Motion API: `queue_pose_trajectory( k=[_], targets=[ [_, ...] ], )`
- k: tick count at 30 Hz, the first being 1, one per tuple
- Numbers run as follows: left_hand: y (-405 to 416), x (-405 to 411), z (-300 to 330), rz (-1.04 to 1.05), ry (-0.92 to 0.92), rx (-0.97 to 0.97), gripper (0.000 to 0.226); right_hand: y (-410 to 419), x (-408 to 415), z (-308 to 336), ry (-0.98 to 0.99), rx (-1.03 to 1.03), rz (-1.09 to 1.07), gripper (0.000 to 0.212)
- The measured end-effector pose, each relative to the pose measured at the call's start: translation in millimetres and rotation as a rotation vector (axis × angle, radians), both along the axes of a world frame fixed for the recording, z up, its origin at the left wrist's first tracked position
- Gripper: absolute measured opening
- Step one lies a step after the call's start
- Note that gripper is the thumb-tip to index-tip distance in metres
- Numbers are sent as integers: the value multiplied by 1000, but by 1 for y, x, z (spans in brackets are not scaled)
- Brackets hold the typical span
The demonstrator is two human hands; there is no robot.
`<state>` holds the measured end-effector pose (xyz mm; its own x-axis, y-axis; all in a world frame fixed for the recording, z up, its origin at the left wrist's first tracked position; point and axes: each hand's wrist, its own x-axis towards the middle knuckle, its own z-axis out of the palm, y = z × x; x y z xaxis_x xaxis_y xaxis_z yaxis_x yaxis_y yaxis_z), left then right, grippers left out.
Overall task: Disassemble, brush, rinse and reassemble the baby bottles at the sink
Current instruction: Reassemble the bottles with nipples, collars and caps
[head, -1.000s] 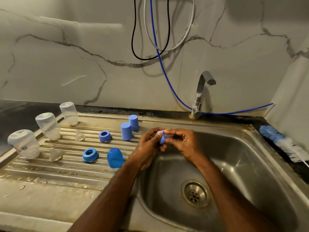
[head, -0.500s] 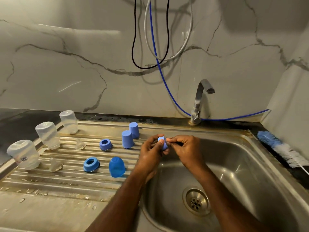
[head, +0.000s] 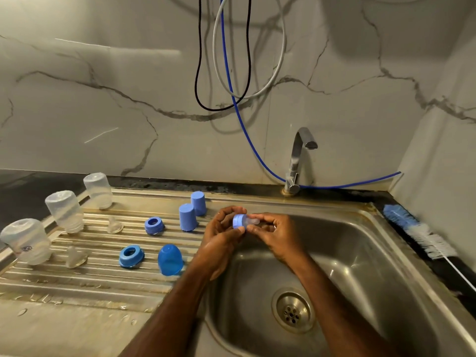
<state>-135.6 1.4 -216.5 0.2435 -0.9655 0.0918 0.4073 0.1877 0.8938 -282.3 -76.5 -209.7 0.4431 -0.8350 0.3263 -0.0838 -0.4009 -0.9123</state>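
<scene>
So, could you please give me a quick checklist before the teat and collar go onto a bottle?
1. Left hand grips blue collar: ok.
2. Right hand pinches clear teat poking through the collar: ok.
3. Teat fully seated in collar: cannot tell.
4. Three bottles, nearest, upside down on drainboard, within reach: ok.
5. Tap off: ok.

I have both forearms reaching in from the lower edge, converging above the basin's near-left rim. My left hand (head: 222, 235) is curled, thumb and fingers pinching a small blue collar (head: 239, 221). My right hand (head: 277, 234) faces it, fingers bent, fingertips gripping the clear teat (head: 253, 221) that sticks out of that collar. The two hands nearly touch.
</scene>
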Motion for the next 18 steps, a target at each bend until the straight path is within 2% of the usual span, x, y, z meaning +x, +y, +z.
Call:
queue_pose_trajectory(
  k=[2,6,8,11,15,18],
  targets=[
    [1,0,2,30,43,33,46,1,1,1,21,-46,-12,29],
    [2,0,-3,68,-179,63,40,8,-1,4,79,-112,-11,28],
    [1,0,-4,88,-205,64,38,12,-1,7,73,-129,6,28],
    [2,0,-1,65,-70,69,40,12,-2,8,54,-157,-16,24],
    [-1,-5,2,45,75,125,25,9,-1,8,90,-288,-41,17],
    [-3,-4,3,42,181,195,36,9,-1,8,82,-310,-32,14]
  ],
)
